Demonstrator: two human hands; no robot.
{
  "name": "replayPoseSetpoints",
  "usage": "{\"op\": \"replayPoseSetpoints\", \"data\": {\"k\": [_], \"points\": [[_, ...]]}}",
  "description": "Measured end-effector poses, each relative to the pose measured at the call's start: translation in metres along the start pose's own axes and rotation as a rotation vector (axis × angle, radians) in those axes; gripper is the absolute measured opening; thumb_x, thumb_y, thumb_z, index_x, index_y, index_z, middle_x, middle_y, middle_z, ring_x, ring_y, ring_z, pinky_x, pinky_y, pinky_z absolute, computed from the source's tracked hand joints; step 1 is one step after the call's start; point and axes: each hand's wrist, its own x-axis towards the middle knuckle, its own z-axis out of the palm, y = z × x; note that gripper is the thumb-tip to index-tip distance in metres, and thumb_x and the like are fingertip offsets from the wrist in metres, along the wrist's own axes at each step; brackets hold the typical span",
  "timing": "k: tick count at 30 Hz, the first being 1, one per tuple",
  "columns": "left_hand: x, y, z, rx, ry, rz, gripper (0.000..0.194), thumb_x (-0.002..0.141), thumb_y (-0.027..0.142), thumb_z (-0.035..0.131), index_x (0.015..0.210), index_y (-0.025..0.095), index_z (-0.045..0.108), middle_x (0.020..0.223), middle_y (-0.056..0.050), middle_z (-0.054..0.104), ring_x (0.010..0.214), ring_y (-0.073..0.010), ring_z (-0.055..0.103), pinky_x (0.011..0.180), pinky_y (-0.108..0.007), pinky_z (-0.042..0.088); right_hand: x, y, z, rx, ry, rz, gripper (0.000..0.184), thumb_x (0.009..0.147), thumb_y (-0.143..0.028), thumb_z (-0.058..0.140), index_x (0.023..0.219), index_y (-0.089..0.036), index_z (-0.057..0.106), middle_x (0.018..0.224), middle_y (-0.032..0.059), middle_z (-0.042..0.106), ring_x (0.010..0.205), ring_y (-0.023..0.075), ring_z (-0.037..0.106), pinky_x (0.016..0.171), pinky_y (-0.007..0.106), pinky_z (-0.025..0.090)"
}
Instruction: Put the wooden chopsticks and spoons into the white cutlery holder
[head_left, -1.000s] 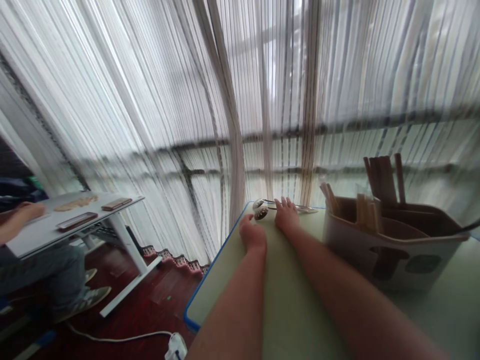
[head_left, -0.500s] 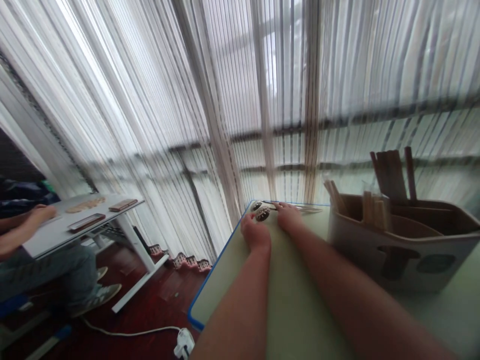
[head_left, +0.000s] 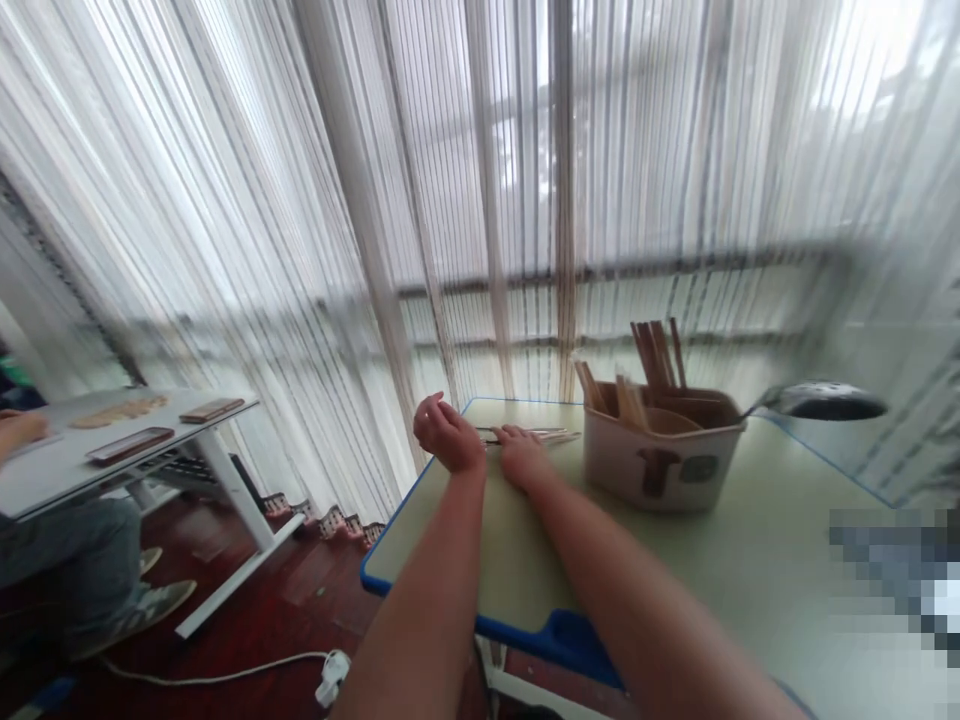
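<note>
My left hand (head_left: 448, 432) is lifted at the table's far left edge, wrist bent, fingers loosely curled upward. Nothing shows between its fingers. Beside it, my right hand (head_left: 520, 458) lies palm down with its fingers stretched over thin long-handled utensils (head_left: 551, 433) on the pale tabletop (head_left: 517, 570). Handle ends stick out to the right of that hand. The utensils' heads are hidden behind my left hand.
Right of my hands stands a tub (head_left: 619, 470) with wooden sticks (head_left: 660, 355). A metal ladle (head_left: 836, 400) juts past its rim. A person sits at a white table (head_left: 232, 440) on the left; a power strip (head_left: 332, 677) lies on the floor. Curtains hang behind.
My left hand has risen and turned at the table edge, and the slotted spoon head beside it is out of sight. The view has swung right, bringing in the ladle.
</note>
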Motion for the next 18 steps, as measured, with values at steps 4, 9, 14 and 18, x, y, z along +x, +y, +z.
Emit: {"op": "replayPoseSetpoints", "data": {"k": [4, 9, 14, 18], "points": [[-0.011, 0.009, -0.028, 0.210, -0.167, -0.084, 0.038, 0.089, 0.038, 0.036, 0.115, 0.017, 0.054, 0.128, -0.016, 0.048, 0.124, -0.0308, 0.037, 0.096, -0.050, 0.033, -0.030, -0.019, -0.003, 0.019, -0.011, 0.003, 0.050, 0.087, -0.017, 0.030, 0.135, -0.028, 0.038, 0.142, 0.0035, 0.039, 0.130, 0.0193, 0.032, 0.105, 0.040, 0.022], [-0.038, 0.003, -0.063, 0.492, -0.376, -0.002, 0.052, 0.084, 0.050, 0.040, 0.121, 0.015, 0.051, 0.141, -0.021, 0.032, 0.131, -0.0414, 0.023, 0.097, -0.060, 0.026, -0.073, -0.032, -0.010, 0.037, -0.016, -0.019, 0.051, 0.086, -0.019, 0.034, 0.136, -0.022, 0.038, 0.142, 0.0084, 0.038, 0.130, 0.0224, 0.032, 0.105, 0.042, 0.022], [-0.048, -0.010, -0.099, 0.419, -0.616, -0.021, 0.051, 0.085, 0.049, 0.037, 0.114, 0.012, 0.056, 0.119, -0.019, 0.056, 0.111, -0.0337, 0.051, 0.090, -0.047, 0.040, -0.109, -0.040, -0.021, 0.063, 0.010, -0.114, 0.046, 0.087, -0.021, 0.035, 0.133, -0.024, 0.042, 0.140, 0.0057, 0.042, 0.128, 0.0202, 0.035, 0.105, 0.040, 0.025], [-0.041, -0.020, -0.114, 0.312, -0.650, -0.098, 0.049, 0.086, 0.048, 0.031, 0.104, 0.014, 0.061, 0.111, -0.018, 0.061, 0.107, -0.0306, 0.055, 0.089, -0.041, 0.041, -0.126, -0.044, -0.029, 0.085, 0.065, -0.128, 0.043, 0.087, -0.018, 0.036, 0.128, -0.023, 0.048, 0.134, 0.0069, 0.048, 0.123, 0.0206, 0.041, 0.101, 0.038, 0.030]]}}
